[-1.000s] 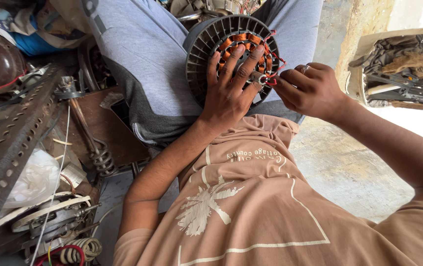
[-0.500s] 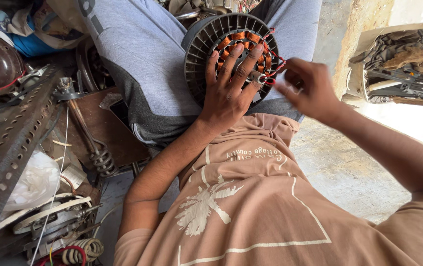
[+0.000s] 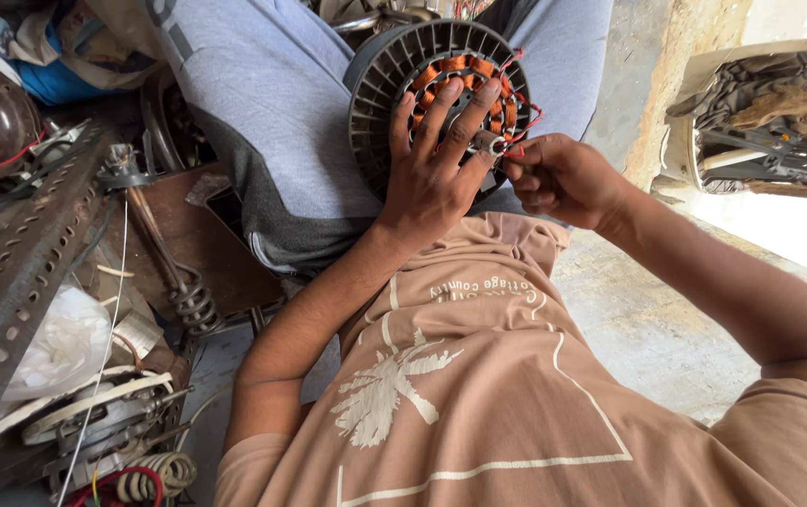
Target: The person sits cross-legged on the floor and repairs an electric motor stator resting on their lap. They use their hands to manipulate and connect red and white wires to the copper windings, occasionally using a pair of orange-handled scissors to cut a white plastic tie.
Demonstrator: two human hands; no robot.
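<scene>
A round dark motor stator (image 3: pixel 380 89) with copper windings and red wires rests on my lap between my knees. My left hand (image 3: pixel 436 174) lies flat over its face, fingers spread across the copper coils, holding it steady. My right hand (image 3: pixel 558 178) is at the stator's right edge, fingers pinched together on a small metal piece and red wire by the rim. What exactly the fingertips pinch is too small to tell.
A perforated metal angle bar (image 3: pixel 18 282), springs (image 3: pixel 192 305), wire coils (image 3: pixel 154 474) and scrap parts crowd the left side. An open box of metal parts (image 3: pixel 769 122) sits at the upper right. Bare concrete floor (image 3: pixel 647 329) lies to the right.
My right hand drew away a little to the right, then came back to the stator's right rim. My left hand stayed pressed on the windings.
</scene>
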